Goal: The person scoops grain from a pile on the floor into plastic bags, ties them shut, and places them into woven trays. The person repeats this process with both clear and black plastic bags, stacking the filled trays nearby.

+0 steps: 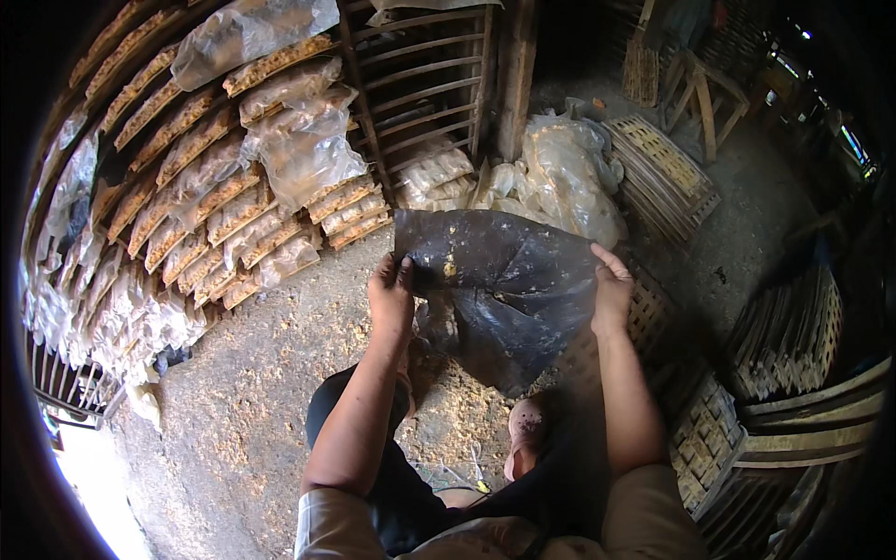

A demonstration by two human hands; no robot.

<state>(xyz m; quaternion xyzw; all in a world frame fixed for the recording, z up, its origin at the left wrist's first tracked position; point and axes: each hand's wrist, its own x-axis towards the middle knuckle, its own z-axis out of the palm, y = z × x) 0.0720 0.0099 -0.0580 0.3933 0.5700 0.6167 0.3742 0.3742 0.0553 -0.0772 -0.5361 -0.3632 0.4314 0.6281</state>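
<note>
A dark plastic sheet [504,280], creased and flecked with pale crumbs, hangs between my two hands in front of my knees. My left hand [392,290] pinches its left edge, with the thumb on top. At the opposite edge my right hand [612,287] grips the sheet, one finger stretched along the upper corner. The upper part of the sheet is spread fairly flat, and below it the plastic droops in folds to a point. Behind the sheet, part of a woven bamboo tray [647,308] shows near my right hand.
Racks of crumb-filled trays [210,217], partly draped in clear plastic, fill the left. Beyond the sheet lies a heap of clear plastic [567,175] beside a wooden post [516,84]. Stacked bamboo trays [658,175] stand at right. Crumbs litter the concrete floor [245,392].
</note>
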